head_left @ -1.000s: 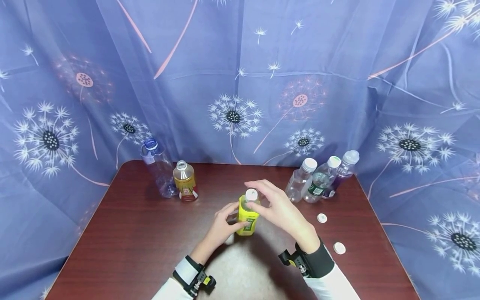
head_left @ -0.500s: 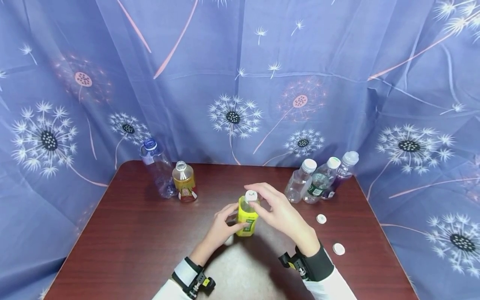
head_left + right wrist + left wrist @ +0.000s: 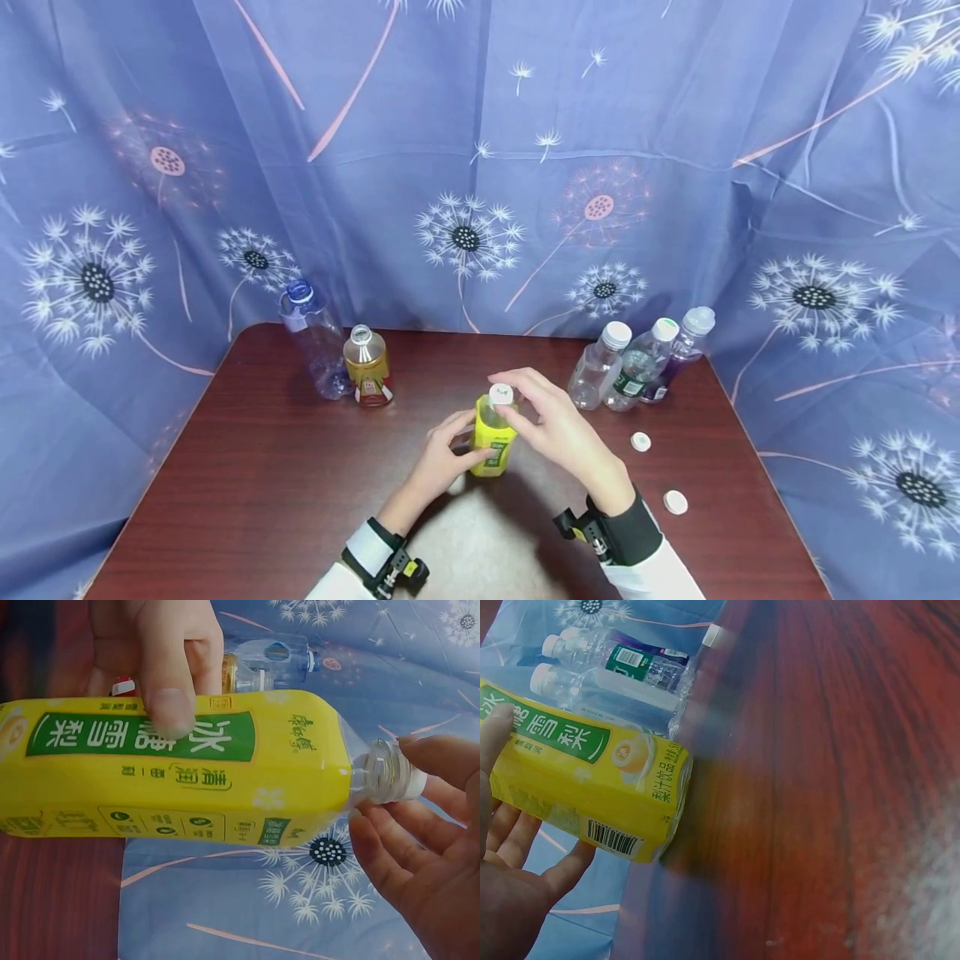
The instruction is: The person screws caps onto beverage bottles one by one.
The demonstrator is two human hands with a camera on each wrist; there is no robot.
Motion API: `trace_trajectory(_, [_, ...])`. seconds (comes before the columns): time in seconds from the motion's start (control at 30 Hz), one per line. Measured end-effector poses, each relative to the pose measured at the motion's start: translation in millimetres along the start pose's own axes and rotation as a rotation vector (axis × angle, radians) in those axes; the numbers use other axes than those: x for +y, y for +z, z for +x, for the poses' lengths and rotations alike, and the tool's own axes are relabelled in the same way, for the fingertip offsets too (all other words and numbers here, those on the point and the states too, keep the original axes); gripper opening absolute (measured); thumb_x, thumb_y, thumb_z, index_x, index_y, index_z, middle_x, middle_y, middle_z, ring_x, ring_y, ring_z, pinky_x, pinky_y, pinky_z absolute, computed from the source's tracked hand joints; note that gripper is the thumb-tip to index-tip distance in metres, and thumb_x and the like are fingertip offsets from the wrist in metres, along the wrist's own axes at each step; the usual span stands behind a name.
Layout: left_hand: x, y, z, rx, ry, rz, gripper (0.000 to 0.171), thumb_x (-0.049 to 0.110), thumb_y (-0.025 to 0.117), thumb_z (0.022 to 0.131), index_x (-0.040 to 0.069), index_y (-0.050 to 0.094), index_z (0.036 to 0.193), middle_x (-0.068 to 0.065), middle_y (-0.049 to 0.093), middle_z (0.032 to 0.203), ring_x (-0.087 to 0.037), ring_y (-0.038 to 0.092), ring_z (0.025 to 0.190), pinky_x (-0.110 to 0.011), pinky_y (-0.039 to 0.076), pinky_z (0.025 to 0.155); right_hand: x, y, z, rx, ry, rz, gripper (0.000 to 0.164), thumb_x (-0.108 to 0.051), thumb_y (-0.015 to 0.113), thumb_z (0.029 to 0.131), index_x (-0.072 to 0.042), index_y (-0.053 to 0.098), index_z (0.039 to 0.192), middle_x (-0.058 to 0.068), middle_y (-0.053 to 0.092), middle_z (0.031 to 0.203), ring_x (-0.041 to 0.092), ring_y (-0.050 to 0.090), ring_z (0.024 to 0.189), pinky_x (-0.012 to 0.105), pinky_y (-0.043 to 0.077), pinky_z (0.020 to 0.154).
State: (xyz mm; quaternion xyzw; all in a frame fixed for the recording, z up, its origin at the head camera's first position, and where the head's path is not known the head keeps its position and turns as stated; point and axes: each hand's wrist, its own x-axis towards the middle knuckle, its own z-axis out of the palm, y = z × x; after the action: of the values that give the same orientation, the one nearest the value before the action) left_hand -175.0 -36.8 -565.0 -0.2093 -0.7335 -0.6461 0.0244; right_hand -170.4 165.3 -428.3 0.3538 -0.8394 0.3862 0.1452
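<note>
A plastic drink bottle (image 3: 491, 442) with a bright yellow label and green panel stands upright near the middle of the table. My left hand (image 3: 442, 454) grips its body, the thumb lying across the label and the fingers behind. On the bottle's clear neck sits a white ribbed cap (image 3: 412, 782). Thumb and fingers of my right hand (image 3: 558, 421) curl around that cap from the right. In the right wrist view, the right hand's thumb (image 3: 442, 757) is at the cap's upper side, with fingertips beneath the neck.
Two loose white caps (image 3: 641, 442) lie on the brown table (image 3: 247, 500) at right. Three capped clear bottles (image 3: 596, 375) stand at the back right. An uncapped blue-tinted bottle (image 3: 318, 350) and an open bottle with a gold label (image 3: 368, 367) stand back left. A patterned curtain (image 3: 375, 208) hangs behind.
Both hands keep their holds on the bottle and its cap, almost unmoved. Everything in the head view sits a few pixels lower than before.
</note>
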Motion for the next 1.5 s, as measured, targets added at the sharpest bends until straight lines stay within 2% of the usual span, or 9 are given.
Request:
trace_trajectory(0.17, [0.3, -0.6, -0.6, -0.004, -0.010, -0.002, 0.058, 0.011, 0.087, 0.086, 0.007, 0.066, 0.139, -0.012, 0.066, 0.134, -0.035, 0.064, 0.124, -0.048, 0.058, 0.100, -0.2, 0.9, -0.4, 0.007, 0.011, -0.003, 0.042, -0.005, 0.076, 0.094, -0.007, 0.064, 0.135, 0.003, 0.068, 0.124, 0.013, 0.061, 0.095, 0.026, 0.057, 0.077])
trace_trajectory(0.37, [-0.4, -0.6, -0.1, 0.001, -0.010, -0.004, 0.058, 0.010, 0.087, 0.085, 0.006, 0.065, 0.139, -0.013, 0.066, 0.134, -0.035, 0.064, 0.124, -0.050, 0.058, 0.100, -0.6, -0.1, -0.1, -0.008, 0.009, -0.012, 0.043, -0.005, 0.076, 0.095, -0.007, 0.063, 0.136, 0.005, 0.068, 0.125, 0.015, 0.062, 0.100, 0.029, 0.058, 0.081])
trace_trajectory(0.67, [-0.9, -1.0, -0.3, 0.000, -0.008, -0.003, 0.058, 0.010, 0.087, 0.085, 0.007, 0.066, 0.139, -0.012, 0.067, 0.133, -0.035, 0.064, 0.123, -0.048, 0.058, 0.100, 0.4, 0.8, 0.5, 0.006, 0.012, -0.010, 0.045, -0.005, 0.076, 0.094, -0.006, 0.063, 0.137, 0.007, 0.068, 0.127, 0.014, 0.061, 0.094, 0.026, 0.057, 0.078])
trace_trajectory(0.83, [0.8, -0.7, -0.7, 0.009, -0.009, 0.004, 0.058, 0.007, 0.088, 0.084, 0.006, 0.066, 0.138, -0.011, 0.067, 0.132, -0.034, 0.065, 0.122, -0.048, 0.059, 0.099, 1.1, 2.2, 0.3, 0.016, 0.015, -0.008, 0.044, -0.005, 0.076, 0.094, -0.005, 0.063, 0.136, 0.004, 0.068, 0.122, 0.018, 0.061, 0.091, 0.024, 0.056, 0.076])
trace_trajectory(1.1, [1.8, 1.3, -0.5, 0.025, -0.013, 0.006, 0.058, 0.002, 0.087, 0.083, 0.003, 0.065, 0.137, -0.014, 0.067, 0.132, -0.037, 0.065, 0.121, -0.052, 0.058, 0.099, 0.9, 1.9, 0.7, 0.000, 0.009, -0.008, 0.044, -0.002, 0.074, 0.095, -0.008, 0.064, 0.137, 0.004, 0.068, 0.125, 0.014, 0.062, 0.099, 0.027, 0.058, 0.080])
trace_trajectory(1.33, [-0.3, -0.8, -0.7, 0.000, -0.011, 0.016, 0.057, 0.011, 0.088, 0.085, 0.009, 0.067, 0.138, -0.010, 0.067, 0.133, -0.033, 0.065, 0.122, -0.047, 0.058, 0.100, 1.4, 3.1, -0.6, 0.013, 0.007, -0.004, 0.046, -0.003, 0.075, 0.094, -0.006, 0.062, 0.138, 0.008, 0.067, 0.126, 0.014, 0.060, 0.095, 0.026, 0.056, 0.078])
trace_trajectory(1.5, [0.4, -0.7, -0.3, 0.001, -0.020, 0.014, 0.057, 0.013, 0.088, 0.085, 0.008, 0.067, 0.138, -0.010, 0.067, 0.132, -0.033, 0.066, 0.121, -0.046, 0.058, 0.100, 2.4, 3.8, -0.7, 0.019, 0.001, -0.002, 0.043, -0.003, 0.074, 0.095, -0.007, 0.063, 0.137, 0.008, 0.068, 0.123, 0.014, 0.060, 0.091, 0.025, 0.056, 0.076])
